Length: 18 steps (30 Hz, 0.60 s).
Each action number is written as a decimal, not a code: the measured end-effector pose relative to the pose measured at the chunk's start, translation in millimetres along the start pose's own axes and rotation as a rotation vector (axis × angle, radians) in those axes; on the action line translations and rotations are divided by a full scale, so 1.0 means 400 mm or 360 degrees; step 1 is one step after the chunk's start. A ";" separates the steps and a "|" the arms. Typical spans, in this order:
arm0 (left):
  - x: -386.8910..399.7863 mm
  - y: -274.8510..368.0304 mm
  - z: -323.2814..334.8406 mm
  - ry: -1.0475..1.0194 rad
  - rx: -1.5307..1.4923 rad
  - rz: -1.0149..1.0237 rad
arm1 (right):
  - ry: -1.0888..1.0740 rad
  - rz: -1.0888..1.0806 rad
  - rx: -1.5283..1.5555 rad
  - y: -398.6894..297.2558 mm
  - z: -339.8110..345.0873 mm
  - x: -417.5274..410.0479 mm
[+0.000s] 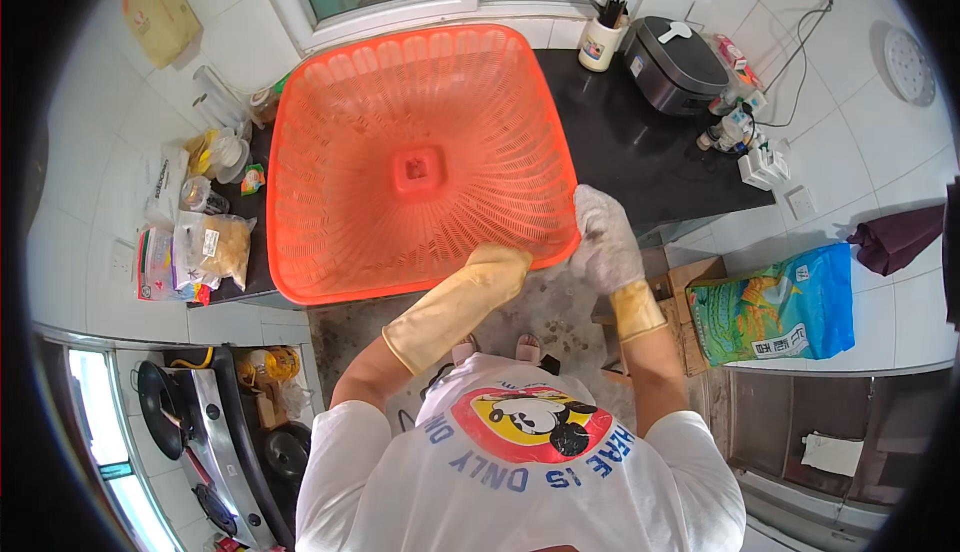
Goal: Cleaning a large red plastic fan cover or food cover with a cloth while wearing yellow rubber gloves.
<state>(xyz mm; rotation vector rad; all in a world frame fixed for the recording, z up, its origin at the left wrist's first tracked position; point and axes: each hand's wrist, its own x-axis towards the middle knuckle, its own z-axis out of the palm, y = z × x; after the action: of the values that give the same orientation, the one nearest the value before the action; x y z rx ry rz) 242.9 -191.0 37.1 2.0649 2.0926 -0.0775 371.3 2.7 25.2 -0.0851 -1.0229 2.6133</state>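
Observation:
A large orange-red plastic basket (480, 120) with slotted walls faces me, its near rim reaching past the counter edge. My left hand (496, 270), in a long pale-yellow rubber glove, is closed over that near rim; its fingertips are hidden. At the basket's right front corner is my right hand (606, 240). It wears a grey-white fabric mitt over a yellow rubber glove and touches the corner from outside. Whether its fingers grip the corner cannot be seen.
The black counter (600, 128) holds a rice cooker (675, 64) and a white utensil holder (598, 45). Bagged food (221, 248) and jars crowd its left end. A blue-green sack (776, 304) stands at right. A wok (160, 409) and gas stove (217, 454) are at lower left.

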 end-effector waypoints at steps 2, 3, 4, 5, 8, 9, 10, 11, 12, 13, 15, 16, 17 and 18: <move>-0.002 0.018 -0.047 -0.0017 -0.0112 -0.0058 | 0.0064 -0.0087 -0.1464 -0.024 -0.063 -0.013; -0.004 0.020 -0.064 -0.0036 -0.0223 -0.0136 | 0.0115 -0.0160 -0.2920 -0.025 -0.083 -0.011; -0.013 0.010 -0.054 -0.0040 -0.0233 -0.0163 | 0.0083 -0.0153 -0.2912 -0.024 -0.036 -0.009; -0.021 -0.001 -0.035 0.0045 -0.0225 -0.0157 | 0.0227 -0.0158 -0.2428 -0.033 0.060 -0.017; 0.010 -0.034 0.091 0.0273 0.0270 0.0117 | 0.0339 -0.0522 -0.2285 -0.006 0.120 -0.055; 0.018 -0.039 0.128 0.0391 0.0748 0.0390 | 0.0319 -0.0895 -0.2599 0.011 0.107 -0.061; 0.024 -0.028 0.118 0.0398 0.0749 0.0418 | 0.0348 -0.0897 -0.2609 0.033 0.053 -0.060; 0.027 -0.016 0.095 0.0448 0.0407 0.0317 | 0.0554 -0.0627 -0.1343 0.066 -0.027 -0.051; 0.019 -0.013 0.086 0.0483 0.0058 0.0185 | 0.0650 -0.0309 -0.0066 0.079 -0.033 -0.035; 0.019 -0.020 0.102 0.0479 0.0059 0.0183 | 0.0649 -0.0307 -0.0063 0.084 -0.040 -0.031; 0.022 -0.039 0.140 0.0680 0.0269 0.0398 | 0.0972 -0.0307 -0.0633 0.095 -0.037 -0.021; 0.027 -0.038 0.150 0.0676 0.0269 0.0400 | 0.0974 -0.0308 -0.0630 0.097 -0.039 -0.006; 0.036 -0.036 0.158 0.0656 0.0195 0.0281 | 0.0993 -0.0277 -0.0356 0.095 -0.042 0.016; 0.042 -0.029 0.144 0.0635 0.0118 0.0166 | 0.1013 -0.0247 -0.0084 0.092 -0.036 0.026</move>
<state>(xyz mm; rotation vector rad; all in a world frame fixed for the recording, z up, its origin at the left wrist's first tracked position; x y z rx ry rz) 237.3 -185.1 -23.5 2.3923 2.2164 0.3014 353.7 -9.9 -9.4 -0.7607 -0.8183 2.1811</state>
